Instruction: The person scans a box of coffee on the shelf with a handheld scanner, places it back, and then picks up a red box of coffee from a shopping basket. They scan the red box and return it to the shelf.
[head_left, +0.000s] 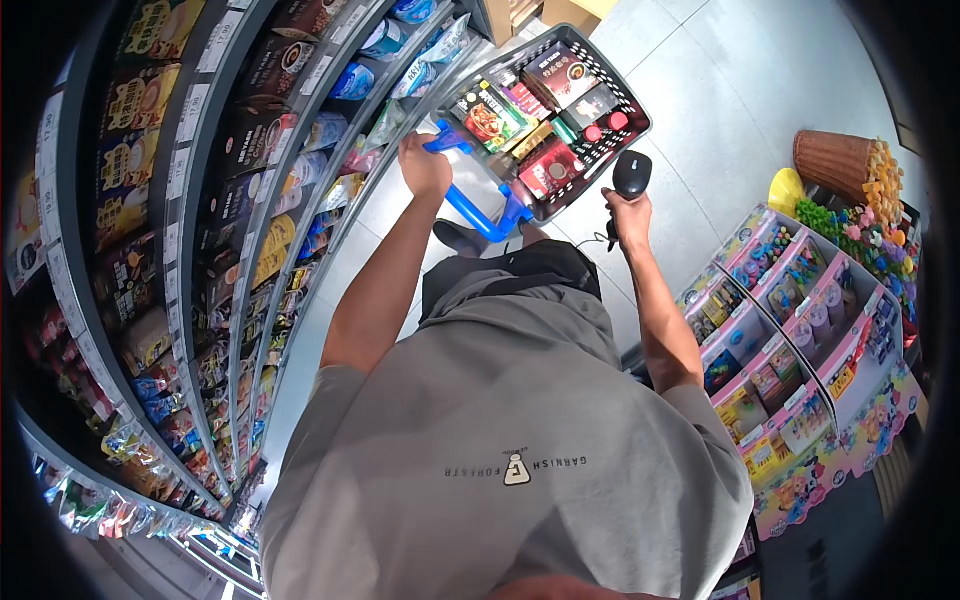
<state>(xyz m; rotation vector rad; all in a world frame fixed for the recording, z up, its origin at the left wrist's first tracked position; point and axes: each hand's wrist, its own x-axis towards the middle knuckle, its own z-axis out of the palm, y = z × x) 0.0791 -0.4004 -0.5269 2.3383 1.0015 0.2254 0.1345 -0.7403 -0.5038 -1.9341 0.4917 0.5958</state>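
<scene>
My left hand (425, 168) is closed around the blue handle (470, 212) of a dark grey shopping basket (640, 122). Inside the basket lie several packaged goods, among them a brown box (562, 75), a green and white food packet (492, 118), a red box (550, 167) and red-capped items (618, 121). To the right of the basket, my right hand (628, 215) grips a black handheld device with a rounded head (632, 175), shaped like a barcode scanner. A thin dark cord shows below that hand.
Tall shelves (185, 150) packed with boxes, bags and cups curve along the left. A tiered display (790, 330) of small colourful goods stands at the right, with a tipped wicker basket (833, 160) and flowers behind it. Light tiled floor (720, 90) runs ahead.
</scene>
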